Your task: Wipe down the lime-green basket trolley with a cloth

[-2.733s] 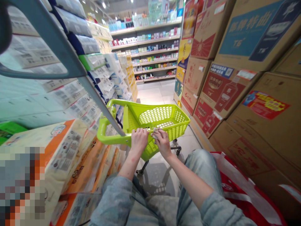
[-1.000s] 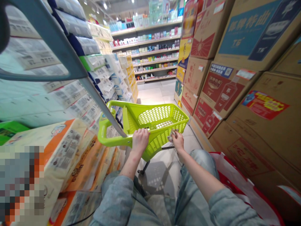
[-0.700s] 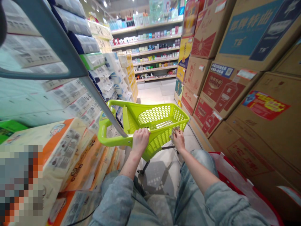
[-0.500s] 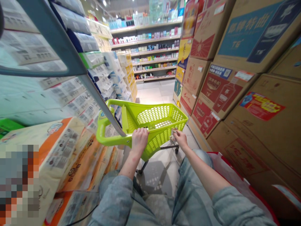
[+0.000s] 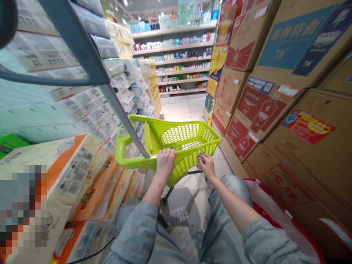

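Observation:
A small lime-green shopping cart (image 5: pixel 137 161) stands crosswise in front of me, its basket sides full of holes. My left hand (image 5: pixel 165 161) is closed over the near rim of the basket. With my right hand (image 5: pixel 207 165) I pinch a crumpled greyish cloth (image 5: pixel 199 157) against the outer near side of the basket. Part of the cloth is hidden under my fingers. A grey pole (image 5: pixel 121 113) rises from the cart near its handle and leans up to the left.
Packs of paper tissues (image 5: pixel 93 176) are stacked on the left. Cardboard cartons (image 5: pixel 291 132) wall the right side, with a red-edged white bag (image 5: pixel 271 205) below them. Shelves of small goods (image 5: pixel 181 60) stand at the aisle's far end.
My right hand has moved left along the basket's side with the cloth. My left hand stays on the rim. The whole view has shifted slightly.

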